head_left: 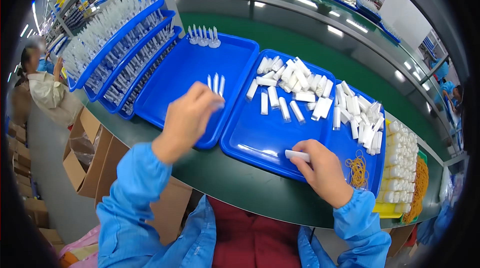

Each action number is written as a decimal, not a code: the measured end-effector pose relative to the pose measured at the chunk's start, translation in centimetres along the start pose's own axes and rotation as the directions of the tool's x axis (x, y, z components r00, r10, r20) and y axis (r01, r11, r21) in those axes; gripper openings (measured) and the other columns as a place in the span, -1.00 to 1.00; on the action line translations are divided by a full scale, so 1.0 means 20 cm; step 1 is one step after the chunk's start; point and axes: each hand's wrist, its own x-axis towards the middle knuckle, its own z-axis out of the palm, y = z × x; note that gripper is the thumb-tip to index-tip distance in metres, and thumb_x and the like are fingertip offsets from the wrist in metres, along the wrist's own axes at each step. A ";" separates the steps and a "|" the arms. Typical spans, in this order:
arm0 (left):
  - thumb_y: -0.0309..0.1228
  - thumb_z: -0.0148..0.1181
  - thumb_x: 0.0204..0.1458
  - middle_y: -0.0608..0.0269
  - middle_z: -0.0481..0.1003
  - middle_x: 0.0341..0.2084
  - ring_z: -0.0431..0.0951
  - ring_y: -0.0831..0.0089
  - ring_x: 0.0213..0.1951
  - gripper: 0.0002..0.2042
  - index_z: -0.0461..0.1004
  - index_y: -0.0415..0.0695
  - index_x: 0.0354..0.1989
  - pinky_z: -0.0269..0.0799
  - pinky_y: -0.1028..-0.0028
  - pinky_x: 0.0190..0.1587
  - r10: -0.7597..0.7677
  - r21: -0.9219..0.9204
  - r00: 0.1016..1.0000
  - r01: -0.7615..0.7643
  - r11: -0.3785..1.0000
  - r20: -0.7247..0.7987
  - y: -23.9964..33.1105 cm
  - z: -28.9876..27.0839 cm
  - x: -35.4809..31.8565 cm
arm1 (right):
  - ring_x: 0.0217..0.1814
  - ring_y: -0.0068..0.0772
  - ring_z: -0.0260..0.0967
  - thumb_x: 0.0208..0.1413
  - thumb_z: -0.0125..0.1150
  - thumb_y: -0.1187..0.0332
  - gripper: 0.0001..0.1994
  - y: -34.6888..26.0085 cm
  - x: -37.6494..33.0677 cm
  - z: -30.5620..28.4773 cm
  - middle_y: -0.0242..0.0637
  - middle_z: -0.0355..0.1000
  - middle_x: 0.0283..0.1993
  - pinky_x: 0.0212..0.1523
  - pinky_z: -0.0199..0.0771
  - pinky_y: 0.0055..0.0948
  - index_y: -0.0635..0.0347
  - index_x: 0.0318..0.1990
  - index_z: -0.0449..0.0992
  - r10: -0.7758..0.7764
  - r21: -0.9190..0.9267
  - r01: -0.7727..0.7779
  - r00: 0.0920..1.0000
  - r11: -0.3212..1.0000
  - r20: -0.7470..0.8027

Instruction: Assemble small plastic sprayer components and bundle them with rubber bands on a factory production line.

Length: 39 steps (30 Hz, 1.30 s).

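Note:
My left hand [186,120] is over the left blue tray [170,85], its fingers curled together and slightly blurred. Just beyond its fingertips stand a few clear, pointed nozzle-like pieces [216,84]; whether the fingers grip one is hidden. A similar cluster of upright pointed pieces [204,38] stands at that tray's far end. Over the front of the middle blue tray [250,150], my right hand [322,170] is closed on a small white tube [297,156] between thumb and fingers. Loose white tubes [300,80] lie piled at the far side of the middle tray.
Stacked blue trays of upright pointed pieces [117,43] rise on the left. The right blue tray [345,143] holds more white tubes [360,113] and rubber bands [358,170]. Farther right are white-capped bottles [400,163] on a yellow tray. A green conveyor [300,33] runs behind.

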 end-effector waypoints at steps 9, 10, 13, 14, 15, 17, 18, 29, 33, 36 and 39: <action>-0.63 0.39 0.00 0.19 0.47 -0.20 0.51 0.32 -0.11 -0.73 0.64 -0.14 -0.10 0.46 0.43 -0.06 0.045 -0.766 0.935 0.259 0.588 0.351 0.62 0.02 -0.37 | -0.33 -0.65 0.31 0.39 0.13 0.22 -0.78 0.06 -0.16 0.01 -0.37 0.45 -0.28 -0.29 0.33 -0.57 0.21 -0.16 0.48 0.317 0.928 -0.156 0.948 0.339 0.043; -0.63 0.40 -0.01 0.20 0.47 -0.19 0.51 0.33 -0.10 -0.73 0.64 -0.14 -0.10 0.45 0.43 -0.04 0.047 -0.787 0.926 0.292 0.544 0.376 0.64 0.04 -0.39 | -0.36 -0.66 0.27 0.40 0.10 0.19 -0.74 0.10 -0.18 0.04 -0.39 0.43 -0.32 -0.32 0.28 -0.57 0.21 -0.20 0.48 0.319 0.939 -0.113 0.948 0.326 0.004; -0.62 0.44 -0.02 0.21 0.47 -0.18 0.51 0.40 -0.10 -0.75 0.64 -0.15 -0.14 0.46 0.45 -0.01 0.073 -0.810 0.903 0.340 0.478 0.422 0.67 0.07 -0.40 | -0.44 -0.60 0.17 0.44 -0.02 0.18 -0.64 0.10 -0.20 0.06 -0.39 0.28 -0.48 -0.39 0.16 -0.53 0.18 -0.41 0.37 0.348 0.881 -0.107 0.935 0.461 -0.068; -0.62 0.45 -0.03 0.21 0.47 -0.18 0.52 0.42 -0.11 -0.76 0.64 -0.15 -0.16 0.47 0.45 -0.01 0.084 -0.813 0.898 0.348 0.468 0.432 0.68 0.07 -0.40 | -0.47 -0.56 0.14 0.46 -0.07 0.19 -0.59 0.08 -0.20 0.06 -0.39 0.21 -0.54 -0.41 0.12 -0.50 0.16 -0.49 0.31 0.358 0.838 -0.127 0.930 0.530 -0.085; -0.62 0.45 -0.02 0.21 0.47 -0.17 0.52 0.42 -0.11 -0.76 0.64 -0.15 -0.15 0.48 0.45 -0.01 0.098 -0.812 0.889 0.359 0.461 0.448 0.69 0.07 -0.40 | -0.47 -0.58 0.12 0.45 -0.06 0.20 -0.56 0.07 -0.19 0.07 -0.40 0.20 -0.57 -0.43 0.08 -0.49 0.17 -0.55 0.31 0.337 0.808 -0.115 0.935 0.577 -0.108; -0.61 0.45 -0.01 0.20 0.46 -0.16 0.53 0.41 -0.11 -0.75 0.64 -0.16 -0.13 0.48 0.44 -0.01 0.124 -0.810 0.870 0.381 0.446 0.478 0.70 0.06 -0.38 | -0.48 -0.58 0.12 0.45 -0.05 0.19 -0.55 0.05 -0.20 0.06 -0.39 0.22 -0.57 -0.42 0.10 -0.50 0.18 -0.55 0.33 0.323 0.805 -0.126 0.943 0.579 -0.085; -0.62 0.44 -0.01 0.20 0.46 -0.16 0.53 0.40 -0.11 -0.75 0.64 -0.16 -0.13 0.49 0.44 -0.01 0.135 -0.810 0.866 0.381 0.446 0.481 0.70 0.07 -0.38 | -0.48 -0.58 0.13 0.45 -0.04 0.19 -0.55 0.05 -0.20 0.06 -0.39 0.23 -0.57 -0.42 0.11 -0.51 0.19 -0.55 0.34 0.316 0.803 -0.131 0.946 0.581 -0.075; -0.63 0.42 0.01 0.18 0.48 -0.16 0.53 0.37 -0.11 -0.74 0.63 -0.19 -0.10 0.49 0.43 -0.01 0.161 -0.801 0.855 0.373 0.469 0.492 0.69 0.06 -0.39 | -0.50 -0.74 0.14 0.40 0.11 0.16 -0.57 0.08 -0.19 0.08 -0.50 0.33 -0.56 -0.49 0.11 -0.58 0.22 -0.51 0.47 0.260 0.730 -0.064 0.952 0.680 -0.159; -0.64 0.41 0.00 0.18 0.49 -0.16 0.54 0.37 -0.10 -0.73 0.62 -0.18 -0.10 0.50 0.41 0.00 0.162 -0.807 0.858 0.371 0.459 0.487 0.68 0.06 -0.40 | -0.50 -0.73 0.16 0.38 0.13 0.18 -0.59 0.09 -0.21 0.08 -0.49 0.33 -0.56 -0.48 0.13 -0.57 0.22 -0.52 0.47 0.236 0.737 -0.076 0.965 0.672 -0.115; -0.64 0.42 -0.01 0.18 0.50 -0.16 0.55 0.36 -0.11 -0.74 0.62 -0.16 -0.12 0.51 0.42 -0.03 0.169 -0.799 0.859 0.354 0.485 0.483 0.68 0.07 -0.40 | -0.52 -0.73 0.14 0.37 0.16 0.18 -0.59 0.06 -0.21 0.10 -0.49 0.33 -0.56 -0.50 0.12 -0.56 0.22 -0.53 0.47 0.115 0.717 -0.048 0.992 0.695 -0.045; -0.64 0.45 -0.06 0.20 0.53 -0.19 0.59 0.34 -0.17 -0.73 0.62 -0.13 -0.16 0.54 0.44 -0.13 0.128 -0.775 0.908 0.259 0.576 0.399 0.69 0.08 -0.42 | -0.47 -0.49 0.22 0.33 0.18 0.25 -0.64 0.08 -0.18 0.07 -0.39 0.28 -0.59 -0.38 0.19 -0.42 0.20 -0.53 0.49 0.042 0.613 0.010 0.997 0.790 -0.070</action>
